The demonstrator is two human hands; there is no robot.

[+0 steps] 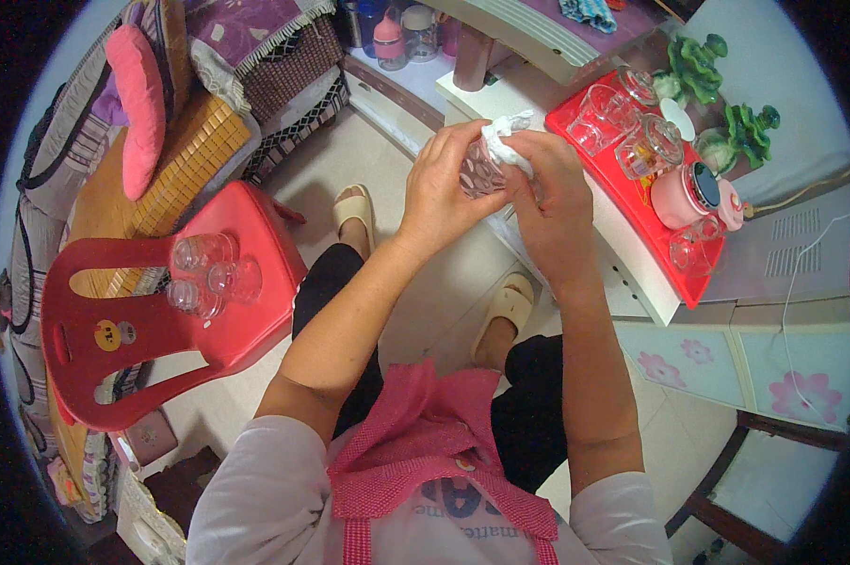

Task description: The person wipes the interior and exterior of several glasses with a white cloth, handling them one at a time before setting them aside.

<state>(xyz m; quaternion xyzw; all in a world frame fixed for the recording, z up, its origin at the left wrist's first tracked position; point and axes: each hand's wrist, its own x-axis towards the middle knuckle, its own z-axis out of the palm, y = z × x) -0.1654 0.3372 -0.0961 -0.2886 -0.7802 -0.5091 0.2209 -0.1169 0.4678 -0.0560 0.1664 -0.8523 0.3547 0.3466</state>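
Observation:
Between both hands, in front of me, is a clear glass with a dimpled pattern. My left hand grips its left side with fingers and thumb. A crumpled white cloth lies over the glass's rim, and my right hand holds this cloth against the rim and the right side. Several small clear glasses stand on the seat of a red plastic chair at the left. A red tray at the right bears glass cups, a lidded glass jar and a pink container.
The tray rests on a white cabinet, beside green cabbage-shaped ornaments. Bottles, one of them pink, stand on a low shelf ahead. A bench with a bamboo mat is behind the chair. A white cord hangs at the right.

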